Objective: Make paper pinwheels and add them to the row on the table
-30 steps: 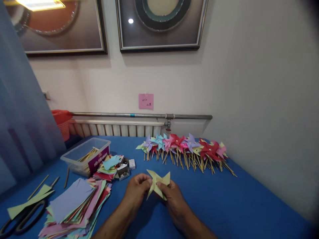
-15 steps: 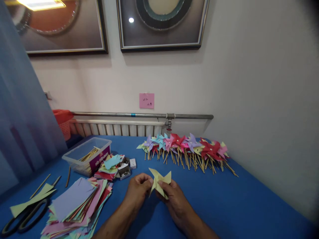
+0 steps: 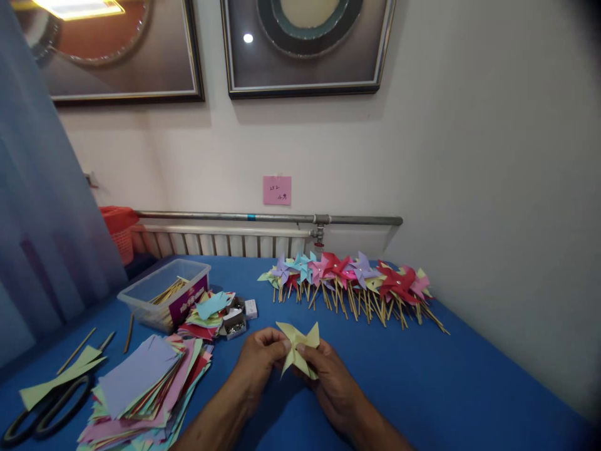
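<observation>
A pale yellow paper pinwheel (image 3: pixel 295 364) is held up above the blue table, its pointed blades folded in to the middle. My right hand (image 3: pixel 323 369) grips it from the right, thumb pressed close to the centre. From the left, my left hand (image 3: pixel 264 356) pinches the paper between thumb and bent fingers, the thumb tip near the middle. Whatever lies behind the paper is hidden. Left of my hands stand small open boxes of shiny pins (image 3: pixel 235 324), beside a pile of small coloured paper pieces (image 3: pixel 206 316).
Finished pinwheels on sticks (image 3: pixel 350 279) lie in a row at the back right. A clear plastic box (image 3: pixel 136 302) holds wooden sticks. Nearer are a stack of coloured paper (image 3: pixel 141 376), black-handled scissors (image 3: pixel 63 401) under pale green paper strips (image 3: pixel 61 379), and loose sticks (image 3: pixel 76 351).
My left hand has come in to the pinwheel, and its thumb now rests on the paper near the centre. The pinwheel has shifted slightly left and down and tilted a little.
</observation>
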